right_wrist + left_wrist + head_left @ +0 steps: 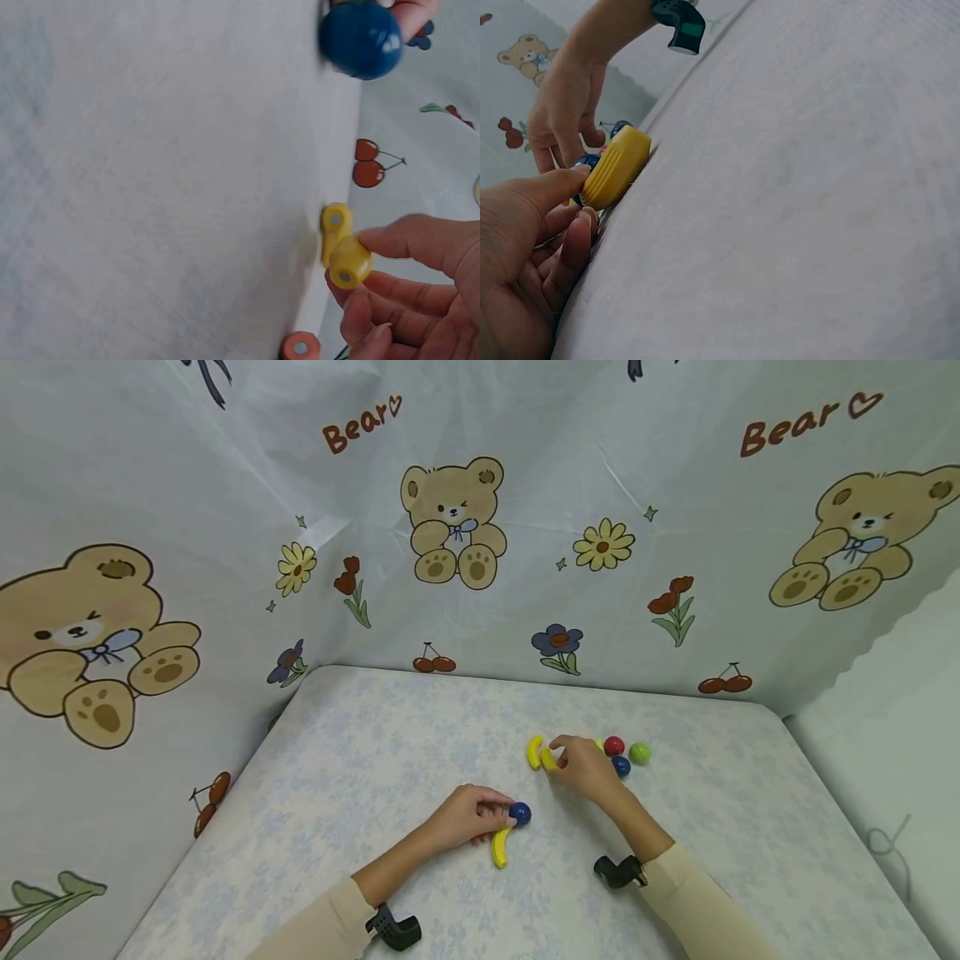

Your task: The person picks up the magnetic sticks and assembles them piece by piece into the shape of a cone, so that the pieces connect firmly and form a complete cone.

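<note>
In the head view my left hand (pixel 468 817) pinches a small blue ball (pixel 520 813) at its thumb and fingertips. A yellow toy banana (pixel 500 849) lies just below the ball, its upper end at the thumb; in the left wrist view this banana (pixel 619 166) hides most of the ball. Farther back, my right hand (pixel 587 767) holds a second toy banana (pixel 549 759) between thumb and fingers. The right wrist view shows that banana (pixel 350 262) with a grey disc on its end. Beside it on the table is a third banana (pixel 534 752).
Right of the right hand sit a red ball (pixel 614 746), another blue ball (pixel 621 766) and a green ball (pixel 640 753), with a bit of yellow (pixel 599 744) partly hidden by the hand. A bear-print cloth (pixel 517 610) hangs behind the pale patterned table (pixel 360 735).
</note>
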Available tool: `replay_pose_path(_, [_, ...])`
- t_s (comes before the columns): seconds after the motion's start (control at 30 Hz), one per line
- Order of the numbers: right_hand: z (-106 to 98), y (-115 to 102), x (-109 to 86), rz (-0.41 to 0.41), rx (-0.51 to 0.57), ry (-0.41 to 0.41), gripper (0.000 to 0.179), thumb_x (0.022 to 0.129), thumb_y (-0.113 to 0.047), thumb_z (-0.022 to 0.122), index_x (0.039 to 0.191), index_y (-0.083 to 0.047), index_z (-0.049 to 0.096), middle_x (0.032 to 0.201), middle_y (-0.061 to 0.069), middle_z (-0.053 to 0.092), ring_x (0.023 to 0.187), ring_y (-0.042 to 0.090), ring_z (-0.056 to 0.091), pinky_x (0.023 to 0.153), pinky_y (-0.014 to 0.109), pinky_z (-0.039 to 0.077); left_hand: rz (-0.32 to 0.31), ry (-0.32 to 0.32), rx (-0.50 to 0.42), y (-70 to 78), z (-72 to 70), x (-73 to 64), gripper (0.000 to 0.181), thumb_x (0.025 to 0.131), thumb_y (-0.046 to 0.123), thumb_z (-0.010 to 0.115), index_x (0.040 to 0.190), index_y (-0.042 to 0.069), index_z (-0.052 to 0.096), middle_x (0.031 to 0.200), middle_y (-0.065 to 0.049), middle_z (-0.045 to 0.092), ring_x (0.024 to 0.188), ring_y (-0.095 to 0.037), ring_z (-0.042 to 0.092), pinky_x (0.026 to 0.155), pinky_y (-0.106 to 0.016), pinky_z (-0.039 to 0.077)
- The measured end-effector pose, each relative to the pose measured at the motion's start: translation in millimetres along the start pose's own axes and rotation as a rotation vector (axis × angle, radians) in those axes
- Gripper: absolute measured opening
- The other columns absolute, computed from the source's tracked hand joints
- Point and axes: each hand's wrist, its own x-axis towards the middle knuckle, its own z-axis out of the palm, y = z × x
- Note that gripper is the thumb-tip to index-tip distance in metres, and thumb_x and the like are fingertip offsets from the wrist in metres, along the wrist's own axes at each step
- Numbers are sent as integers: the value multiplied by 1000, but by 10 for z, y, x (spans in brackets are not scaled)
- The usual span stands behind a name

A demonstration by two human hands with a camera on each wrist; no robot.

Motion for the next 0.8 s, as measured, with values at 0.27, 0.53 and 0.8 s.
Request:
replay_pose_path(0.27, [-72, 43, -248, -35, 127, -41, 40, 81, -4, 82, 119, 0, 70, 76, 1, 63, 67, 15, 56, 58, 28, 50, -17, 3, 14, -23, 3, 18, 30, 91, 34, 78, 118, 19, 76, 77, 2, 68, 51, -13, 59, 44, -25, 50])
replay_pose_path(0.53, [-19, 34, -397, -49, 156, -83, 30, 81, -3, 82, 110, -2, 75, 77, -1, 63, 69, 14, 56, 61, 28, 51, -7, 10, 11, -17, -11, 11, 31, 91, 33, 78, 119, 17, 76, 78, 1, 68, 50, -13, 59, 43, -25, 49])
replay_pose_path(0.8, [-12, 96, -488, -36, 311, -140, 27, 84, -3, 78, 111, -2, 75, 81, 1, 67, 70, 16, 58, 58, 29, 52, -5, 25, -9, -3, 1, 3, 32, 93, 32, 77, 119, 15, 75, 78, 0, 69, 50, -14, 59, 43, -25, 49])
